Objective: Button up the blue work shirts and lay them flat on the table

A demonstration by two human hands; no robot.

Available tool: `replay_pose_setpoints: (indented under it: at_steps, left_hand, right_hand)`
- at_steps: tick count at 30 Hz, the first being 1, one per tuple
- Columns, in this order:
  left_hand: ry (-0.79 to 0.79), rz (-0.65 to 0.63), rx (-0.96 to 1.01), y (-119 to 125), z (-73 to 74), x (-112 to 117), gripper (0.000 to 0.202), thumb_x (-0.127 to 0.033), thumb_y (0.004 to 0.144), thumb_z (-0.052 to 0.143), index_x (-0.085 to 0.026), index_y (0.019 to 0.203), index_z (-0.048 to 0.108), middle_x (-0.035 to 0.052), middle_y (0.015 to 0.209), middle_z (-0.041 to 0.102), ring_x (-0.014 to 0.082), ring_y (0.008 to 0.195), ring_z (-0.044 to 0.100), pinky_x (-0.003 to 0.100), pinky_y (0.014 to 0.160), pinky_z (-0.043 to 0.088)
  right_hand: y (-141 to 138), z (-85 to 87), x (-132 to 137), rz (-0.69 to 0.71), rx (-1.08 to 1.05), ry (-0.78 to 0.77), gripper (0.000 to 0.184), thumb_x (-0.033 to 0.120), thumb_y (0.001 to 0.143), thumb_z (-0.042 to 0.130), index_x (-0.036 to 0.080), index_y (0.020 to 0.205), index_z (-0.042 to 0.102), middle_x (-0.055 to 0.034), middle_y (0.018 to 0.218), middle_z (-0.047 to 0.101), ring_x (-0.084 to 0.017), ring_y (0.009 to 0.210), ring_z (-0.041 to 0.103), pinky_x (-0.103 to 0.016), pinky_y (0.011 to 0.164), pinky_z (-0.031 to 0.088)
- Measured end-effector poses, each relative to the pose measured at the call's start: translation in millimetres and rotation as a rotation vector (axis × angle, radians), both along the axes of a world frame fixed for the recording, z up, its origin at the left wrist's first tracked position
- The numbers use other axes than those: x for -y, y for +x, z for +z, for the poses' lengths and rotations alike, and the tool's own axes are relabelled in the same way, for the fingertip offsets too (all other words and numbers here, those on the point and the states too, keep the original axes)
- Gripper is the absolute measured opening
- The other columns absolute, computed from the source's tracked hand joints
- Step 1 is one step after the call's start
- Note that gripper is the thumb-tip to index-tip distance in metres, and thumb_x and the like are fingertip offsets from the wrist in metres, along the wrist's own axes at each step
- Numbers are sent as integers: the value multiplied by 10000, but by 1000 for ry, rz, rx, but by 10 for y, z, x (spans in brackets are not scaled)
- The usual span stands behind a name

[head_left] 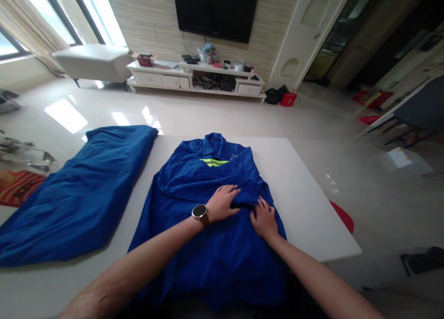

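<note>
From my end I see the blue jacket (222, 249) at the centre of the frame, collar (213, 143) toward the top, on the white table (312, 226). The left hand (224, 204), mid-frame, has its fingers loosely spread over the sleeve (201, 180) lying across the chest. Just right of it, the right hand (264, 219) bends its fingers at the cuff end; I can't tell whether they pinch cloth. I judge the fabric soft, fairly light, hardly fragile, prone to wrinkling if dragged. I'd grip the cuff and the sleeve's lower edge.

Window (104, 15) glare on floor (208, 115)
</note>
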State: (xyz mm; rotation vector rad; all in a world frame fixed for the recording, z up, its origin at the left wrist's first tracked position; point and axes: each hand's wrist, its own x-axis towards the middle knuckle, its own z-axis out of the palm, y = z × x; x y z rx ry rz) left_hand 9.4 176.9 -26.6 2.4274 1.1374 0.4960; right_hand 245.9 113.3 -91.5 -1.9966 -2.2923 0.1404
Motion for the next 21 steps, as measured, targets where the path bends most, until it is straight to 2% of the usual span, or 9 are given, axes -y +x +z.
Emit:
replay_pose_setpoints:
  at_steps: [3, 6, 8, 10, 13, 15, 18, 20, 21]
  left_hand:
    - [-46, 57, 1, 223, -41, 165, 228, -317, 959, 595, -236, 1133, 718, 106, 1323, 703, 271, 1273, 617, 465, 1141, 423]
    - [-58, 346, 155, 233, 147, 75, 312, -283, 1055, 387, -253, 1012, 694, 62, 1044, 781, 204, 979, 725, 345, 921, 531]
    - [-8, 475, 264, 243, 269, 37, 289, -311, 1059, 381, -259, 1102, 662, 61, 1086, 775, 193, 973, 723, 317, 876, 538]
    - [51, 348, 246, 319, 267, 63, 252, -300, 999, 515, -251, 1214, 638, 79, 1238, 736, 209, 1135, 681, 348, 999, 515]
    - [30, 62, 6, 529, 21, 154, 544, -188, 863, 646, -218, 1400, 565, 135, 1499, 580, 272, 1405, 514, 472, 1196, 384]
    - [-32, 67, -59, 638, -173, 157, 494, -125, 872, 592, -223, 1355, 613, 130, 1485, 597, 263, 1413, 511, 488, 1224, 345]
    - [-101, 259, 52, 560, -249, -22, 305, -162, 977, 455, -226, 1153, 697, 107, 1164, 754, 212, 1129, 683, 402, 1091, 474]
    - [-78, 431, 181, 275, -94, -259, 351, -238, 1039, 340, -191, 1152, 668, 121, 1067, 749, 206, 977, 694, 373, 946, 537]
    - [-42, 598, 387, 62, 39, -401, 340, -283, 1041, 357, -165, 1095, 671, 124, 1029, 740, 208, 935, 682, 365, 908, 543]
  right_hand:
    - [-5, -3, -2, 3, -14, 9, 426, 288, 1007, 413, 216, 1384, 597, -117, 1524, 545, -265, 1501, 334, -483, 1101, 319]
    - [-18, -9, -12, 1, -29, 31, 423, 283, 1002, 417, 214, 1375, 606, -117, 1518, 553, -262, 1498, 341, -489, 1116, 304]
    - [-28, -12, -18, 0, -37, 37, 430, 280, 997, 422, 213, 1381, 604, -120, 1515, 557, -266, 1497, 344, -494, 1127, 294]
    - [-36, -12, -21, -2, -44, 36, 431, 281, 991, 432, 206, 1376, 609, -126, 1506, 563, -272, 1493, 349, -496, 1130, 294]
    - [-42, -15, -24, -5, -43, 29, 413, 291, 990, 436, 191, 1341, 630, -135, 1490, 572, -278, 1489, 353, -496, 1128, 301]
    - [-43, -17, -23, -1, -44, 24, 410, 296, 992, 431, 196, 1335, 633, -129, 1492, 571, -276, 1491, 350, -494, 1123, 308]
    - [-44, -17, -14, 10, -61, 42, 458, 297, 996, 419, 226, 1420, 579, -98, 1549, 526, -265, 1504, 329, -489, 1118, 308]
    - [-47, -12, -6, 17, -74, 61, 495, 300, 1001, 406, 245, 1477, 531, -74, 1592, 483, -258, 1513, 314, -488, 1123, 301]
    - [-49, -8, -3, 17, -79, 64, 503, 300, 1003, 399, 250, 1488, 521, -66, 1604, 470, -256, 1515, 311, -488, 1126, 297]
